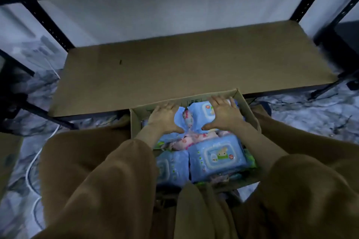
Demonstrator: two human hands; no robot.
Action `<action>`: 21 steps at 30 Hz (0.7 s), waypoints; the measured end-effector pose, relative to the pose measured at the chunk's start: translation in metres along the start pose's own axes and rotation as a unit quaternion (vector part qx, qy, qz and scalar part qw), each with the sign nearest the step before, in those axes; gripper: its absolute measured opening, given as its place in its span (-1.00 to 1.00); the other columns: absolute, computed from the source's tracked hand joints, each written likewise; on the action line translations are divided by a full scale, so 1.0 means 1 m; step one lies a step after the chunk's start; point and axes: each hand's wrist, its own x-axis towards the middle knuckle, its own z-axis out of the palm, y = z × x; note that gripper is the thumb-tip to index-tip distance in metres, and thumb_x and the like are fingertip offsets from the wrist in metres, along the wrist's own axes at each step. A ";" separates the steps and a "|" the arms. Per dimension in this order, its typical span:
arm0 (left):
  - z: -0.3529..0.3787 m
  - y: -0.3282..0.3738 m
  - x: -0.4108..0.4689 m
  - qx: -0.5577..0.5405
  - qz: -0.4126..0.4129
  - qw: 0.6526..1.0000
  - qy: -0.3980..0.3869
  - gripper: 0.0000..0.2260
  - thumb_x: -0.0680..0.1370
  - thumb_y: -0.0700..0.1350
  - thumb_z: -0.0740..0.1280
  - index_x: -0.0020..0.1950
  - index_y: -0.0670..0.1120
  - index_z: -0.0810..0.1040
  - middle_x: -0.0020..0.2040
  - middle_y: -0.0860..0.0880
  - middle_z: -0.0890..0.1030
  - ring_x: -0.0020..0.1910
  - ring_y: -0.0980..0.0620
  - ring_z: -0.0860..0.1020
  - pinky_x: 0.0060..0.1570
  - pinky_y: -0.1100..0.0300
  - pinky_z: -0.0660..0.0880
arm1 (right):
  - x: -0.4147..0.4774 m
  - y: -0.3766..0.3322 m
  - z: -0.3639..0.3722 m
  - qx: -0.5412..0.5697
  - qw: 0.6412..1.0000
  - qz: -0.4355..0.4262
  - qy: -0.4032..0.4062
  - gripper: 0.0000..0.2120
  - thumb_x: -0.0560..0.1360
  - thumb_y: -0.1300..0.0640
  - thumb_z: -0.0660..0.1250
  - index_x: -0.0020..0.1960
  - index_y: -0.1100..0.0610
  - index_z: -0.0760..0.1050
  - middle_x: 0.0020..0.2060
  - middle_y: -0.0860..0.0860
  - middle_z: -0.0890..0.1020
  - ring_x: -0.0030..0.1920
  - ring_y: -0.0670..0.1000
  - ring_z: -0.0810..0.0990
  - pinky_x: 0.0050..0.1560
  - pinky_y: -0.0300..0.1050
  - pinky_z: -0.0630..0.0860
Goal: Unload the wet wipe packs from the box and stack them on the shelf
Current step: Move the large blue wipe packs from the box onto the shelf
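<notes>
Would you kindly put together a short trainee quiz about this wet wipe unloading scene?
1. True or false: the flat brown shelf board bears no pack yet.
2. The left hand and the right hand both rest: A) on the shelf board; B) on packs at the far end of the open brown cardboard box; C) on the floor.
3. Fill in: the rectangular soft plastic pack with the cartoon lid, at the box's near right, is mainly ____.
Key: 1 true; 2 B; 3 blue.

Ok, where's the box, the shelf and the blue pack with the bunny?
box [249,111]: head view, right wall.
shelf [184,64]: head view, bare board.
blue pack with the bunny [218,156]: head view, its lid.
</notes>
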 end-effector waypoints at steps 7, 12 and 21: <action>0.051 -0.030 0.022 -0.038 -0.049 0.998 -0.025 -0.12 0.41 0.12 0.41 0.53 -0.08 -0.04 0.53 -0.05 0.05 0.52 -0.01 0.00 0.45 0.09 -0.02 | 0.043 0.015 0.036 0.013 0.999 0.024 -0.018 0.03 0.34 -0.19 0.42 0.52 0.13 -0.14 0.52 0.04 -0.05 0.52 0.03 -0.13 0.46 0.13 -0.21; 0.082 -0.047 0.039 -0.052 -0.079 0.995 -0.030 -0.10 0.42 0.11 0.40 0.52 -0.12 -0.11 0.54 -0.08 -0.01 0.52 0.00 -0.01 0.44 0.09 -0.03 | 0.060 0.035 0.057 0.016 0.998 0.046 -0.031 0.08 0.33 -0.19 0.43 0.52 0.12 -0.22 0.52 0.03 -0.12 0.52 0.06 -0.19 0.46 0.13 -0.22; 0.106 -0.062 0.070 -0.108 -0.111 0.988 -0.020 0.06 0.25 0.09 0.55 0.51 -0.13 -0.05 0.50 -0.10 0.09 0.46 -0.11 0.17 0.42 -0.02 0.05 | 0.087 0.052 0.072 0.024 0.999 0.025 0.011 0.15 0.18 -0.11 0.56 0.51 0.17 -0.07 0.48 0.08 0.08 0.51 0.07 -0.04 0.45 0.14 -0.16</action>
